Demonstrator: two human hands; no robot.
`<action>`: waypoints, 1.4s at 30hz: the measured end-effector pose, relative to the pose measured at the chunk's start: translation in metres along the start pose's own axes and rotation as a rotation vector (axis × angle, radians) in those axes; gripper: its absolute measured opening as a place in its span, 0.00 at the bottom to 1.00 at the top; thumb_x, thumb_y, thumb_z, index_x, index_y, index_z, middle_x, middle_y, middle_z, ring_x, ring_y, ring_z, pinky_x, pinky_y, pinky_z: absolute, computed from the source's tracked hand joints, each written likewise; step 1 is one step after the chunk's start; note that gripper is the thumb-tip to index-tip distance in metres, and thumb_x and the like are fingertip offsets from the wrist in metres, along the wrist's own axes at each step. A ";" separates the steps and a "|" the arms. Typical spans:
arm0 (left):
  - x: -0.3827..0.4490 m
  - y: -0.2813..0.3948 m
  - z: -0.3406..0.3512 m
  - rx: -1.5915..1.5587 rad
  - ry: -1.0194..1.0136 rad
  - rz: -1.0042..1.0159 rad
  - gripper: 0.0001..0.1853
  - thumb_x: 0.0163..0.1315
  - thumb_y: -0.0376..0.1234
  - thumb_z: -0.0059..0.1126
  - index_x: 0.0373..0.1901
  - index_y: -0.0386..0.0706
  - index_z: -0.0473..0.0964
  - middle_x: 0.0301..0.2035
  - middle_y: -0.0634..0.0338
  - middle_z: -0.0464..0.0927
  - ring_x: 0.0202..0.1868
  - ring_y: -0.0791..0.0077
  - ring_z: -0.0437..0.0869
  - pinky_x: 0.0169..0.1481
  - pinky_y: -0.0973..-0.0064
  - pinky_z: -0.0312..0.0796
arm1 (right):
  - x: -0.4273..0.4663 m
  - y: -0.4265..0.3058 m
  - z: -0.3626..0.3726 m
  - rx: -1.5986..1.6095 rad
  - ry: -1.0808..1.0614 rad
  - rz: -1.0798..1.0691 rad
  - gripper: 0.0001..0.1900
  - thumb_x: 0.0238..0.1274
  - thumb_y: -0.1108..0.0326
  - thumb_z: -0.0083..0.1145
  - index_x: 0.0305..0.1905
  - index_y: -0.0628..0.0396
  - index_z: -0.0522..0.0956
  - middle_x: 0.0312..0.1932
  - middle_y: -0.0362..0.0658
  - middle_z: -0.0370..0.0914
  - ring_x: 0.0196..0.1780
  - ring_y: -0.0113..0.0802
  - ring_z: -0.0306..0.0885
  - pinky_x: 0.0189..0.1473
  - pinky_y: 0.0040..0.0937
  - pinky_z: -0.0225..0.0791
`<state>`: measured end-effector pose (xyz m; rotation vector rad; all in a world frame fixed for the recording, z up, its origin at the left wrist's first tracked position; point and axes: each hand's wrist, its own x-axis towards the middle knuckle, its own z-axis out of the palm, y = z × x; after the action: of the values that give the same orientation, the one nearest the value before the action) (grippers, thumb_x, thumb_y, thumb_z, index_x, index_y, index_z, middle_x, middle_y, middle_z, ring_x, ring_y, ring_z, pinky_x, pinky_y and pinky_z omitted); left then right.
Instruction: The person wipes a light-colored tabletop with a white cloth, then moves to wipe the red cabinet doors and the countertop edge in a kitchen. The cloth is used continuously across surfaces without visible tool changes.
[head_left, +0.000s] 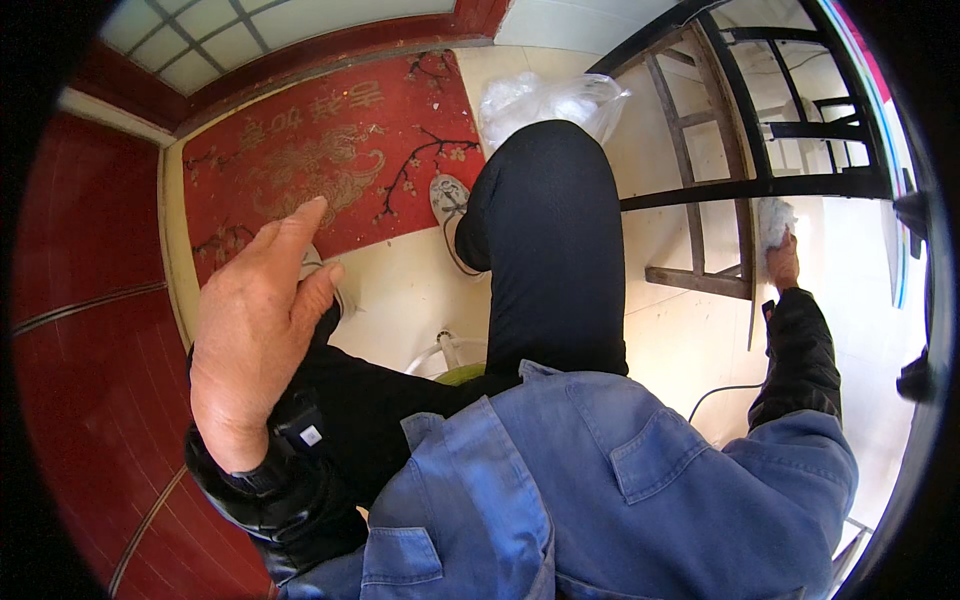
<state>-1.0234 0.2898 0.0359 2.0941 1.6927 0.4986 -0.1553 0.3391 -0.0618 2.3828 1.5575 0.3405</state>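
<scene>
My left hand (255, 322) is raised at the left, above my leg and the red doormat (315, 157), with its fingers extended and the thumb apart; nothing is in it. Far to the right, my right hand (784, 262) grips a wad of whitish, fluffy material (775, 219), reaching beside a worn wooden frame (745, 150) within a black metal frame (757, 189). Whether the wad touches the wood cannot be told. Beyond my bent knee, a clear plastic bag (600, 105) with white stuff inside lies on the tiled floor.
Red door panels (90, 225) stand at the left, and a red-framed door with a glass grid (202, 34) is at the top left. A dark cable (724, 388) runs near my right sleeve. Part of a green seat (459, 374) shows between my legs.
</scene>
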 end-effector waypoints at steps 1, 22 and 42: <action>0.007 -0.004 0.001 0.008 -0.014 0.003 0.24 0.65 0.34 0.63 0.62 0.37 0.74 0.47 0.43 0.82 0.46 0.46 0.85 0.48 0.58 0.77 | -0.001 -0.002 0.000 -0.006 0.014 0.031 0.43 0.61 0.69 0.61 0.80 0.51 0.53 0.72 0.59 0.61 0.70 0.59 0.69 0.71 0.44 0.67; 0.086 -0.044 -0.018 0.195 -0.166 0.215 0.22 0.65 0.41 0.60 0.57 0.39 0.77 0.46 0.41 0.84 0.52 0.44 0.83 0.56 0.54 0.75 | -0.022 -0.057 -0.025 0.121 0.063 0.207 0.32 0.62 0.69 0.52 0.74 0.44 0.65 0.64 0.60 0.70 0.59 0.62 0.78 0.60 0.53 0.74; 0.063 -0.048 -0.036 -0.034 0.126 -0.060 0.20 0.68 0.35 0.59 0.59 0.38 0.77 0.43 0.45 0.85 0.46 0.48 0.87 0.51 0.59 0.78 | -0.106 -0.447 -0.348 2.039 -0.270 -0.646 0.22 0.63 0.77 0.53 0.62 0.64 0.75 0.56 0.49 0.81 0.56 0.39 0.83 0.59 0.39 0.77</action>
<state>-1.0695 0.3639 0.0437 2.0191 1.7981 0.6476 -0.6973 0.4480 0.1012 1.8833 2.7898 -2.6128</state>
